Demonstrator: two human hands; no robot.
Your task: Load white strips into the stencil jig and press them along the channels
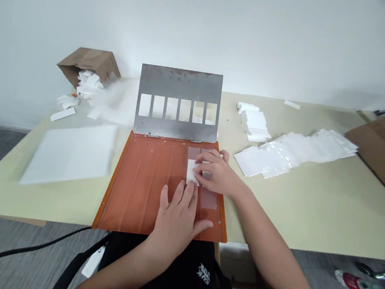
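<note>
A small white card lies on the right part of an orange-brown mat, over a clear film strip. Stretched out on the mat, my left hand has its fingertips at the card's lower edge, fingers open. My right hand reaches in from the right with bent, spaced fingers, its fingertips touching the card. Beneath that hand runs another film strip, partly hidden. Hinged to the mat's far edge, a grey metal plate with a row of rectangular windows stands raised.
Left lies a stack of white sheets; behind it a tipped cardboard box spills white scraps. To the right are stacked white cards, a fanned row of clear-wrapped packets and a large carton. A black cable hangs below the table.
</note>
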